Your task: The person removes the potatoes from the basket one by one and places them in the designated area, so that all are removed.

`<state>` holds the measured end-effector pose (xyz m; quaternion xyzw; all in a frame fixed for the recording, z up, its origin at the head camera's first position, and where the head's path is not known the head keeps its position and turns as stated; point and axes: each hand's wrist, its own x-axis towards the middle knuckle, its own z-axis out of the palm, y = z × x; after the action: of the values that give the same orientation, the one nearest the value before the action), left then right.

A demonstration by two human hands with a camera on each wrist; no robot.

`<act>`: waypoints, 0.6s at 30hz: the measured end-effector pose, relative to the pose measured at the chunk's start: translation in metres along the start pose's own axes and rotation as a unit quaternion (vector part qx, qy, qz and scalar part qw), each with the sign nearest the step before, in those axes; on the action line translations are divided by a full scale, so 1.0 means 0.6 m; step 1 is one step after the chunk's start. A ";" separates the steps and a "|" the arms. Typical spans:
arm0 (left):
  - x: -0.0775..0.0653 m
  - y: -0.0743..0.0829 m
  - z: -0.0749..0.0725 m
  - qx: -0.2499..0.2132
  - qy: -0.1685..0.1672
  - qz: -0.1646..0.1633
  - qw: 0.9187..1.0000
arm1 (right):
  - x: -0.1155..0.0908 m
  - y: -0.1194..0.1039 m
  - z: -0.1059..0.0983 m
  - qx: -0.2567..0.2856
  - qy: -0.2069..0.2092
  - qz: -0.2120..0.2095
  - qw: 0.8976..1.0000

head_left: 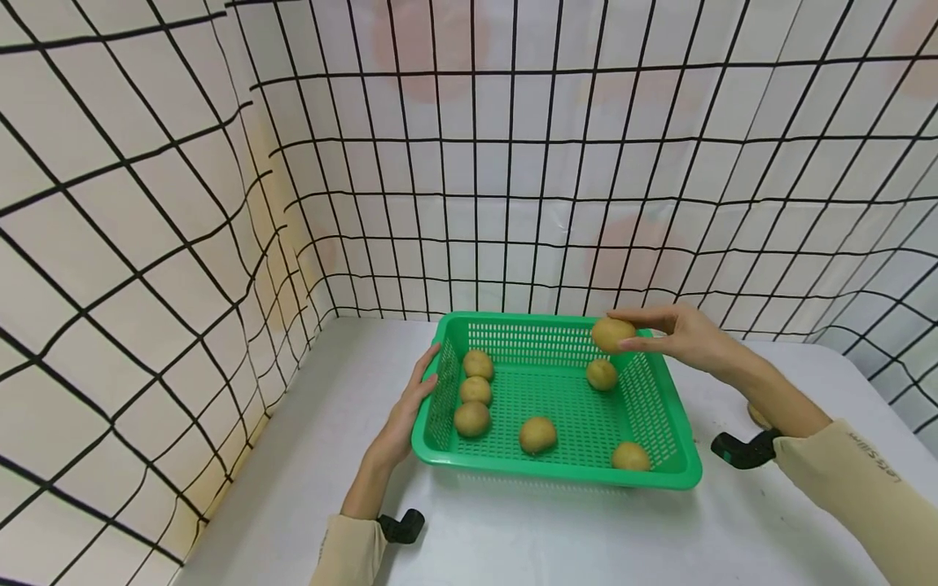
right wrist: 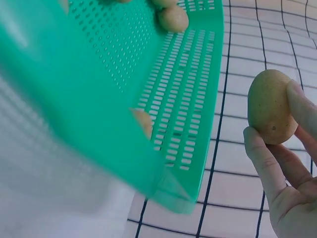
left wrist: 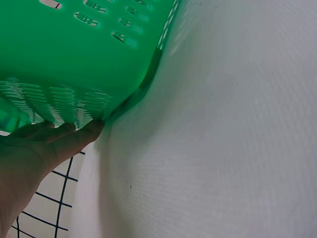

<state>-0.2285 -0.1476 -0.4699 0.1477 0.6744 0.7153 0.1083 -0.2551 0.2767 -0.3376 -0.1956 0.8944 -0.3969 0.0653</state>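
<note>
A green plastic basket (head_left: pixel 557 467) with slotted walls holds several potatoes, among them three in a row along its left side, such as the potato (head_left: pixel 472 419). My left hand (head_left: pixel 399 423) rests against the outside of its left wall; in the left wrist view the fingers (left wrist: pixel 74 141) lie nearly straight on the slotted side. Over the basket's back right corner, my right hand (head_left: pixel 685 338) pinches a potato (head_left: pixel 612 334) between thumb and fingers. The right wrist view shows this potato (right wrist: pixel 271 106) raised above the rim. Below it, another potato (head_left: pixel 602 374) lies in the basket.
The basket stands on a white-covered table (head_left: pixel 498 537). A further potato (head_left: pixel 758 413) lies to the right of the basket, partly hidden by my right forearm. Black wire mesh (head_left: pixel 513 195) rises behind and along both sides.
</note>
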 end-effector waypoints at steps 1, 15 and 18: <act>0.000 0.000 0.000 0.000 0.000 -0.001 1.000 | -0.004 0.004 -0.003 -0.001 0.002 0.003 1.000; 0.000 0.000 0.001 0.011 -0.002 0.000 1.000 | -0.071 0.065 -0.043 -0.026 0.042 0.060 0.997; 0.000 0.000 0.000 0.010 -0.001 0.003 1.000 | -0.083 0.081 -0.048 -0.031 0.051 0.071 0.996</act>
<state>-0.2283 -0.1475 -0.4702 0.1515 0.6808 0.7088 0.1055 -0.2318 0.3459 -0.3560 -0.1130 0.9202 -0.3726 0.0414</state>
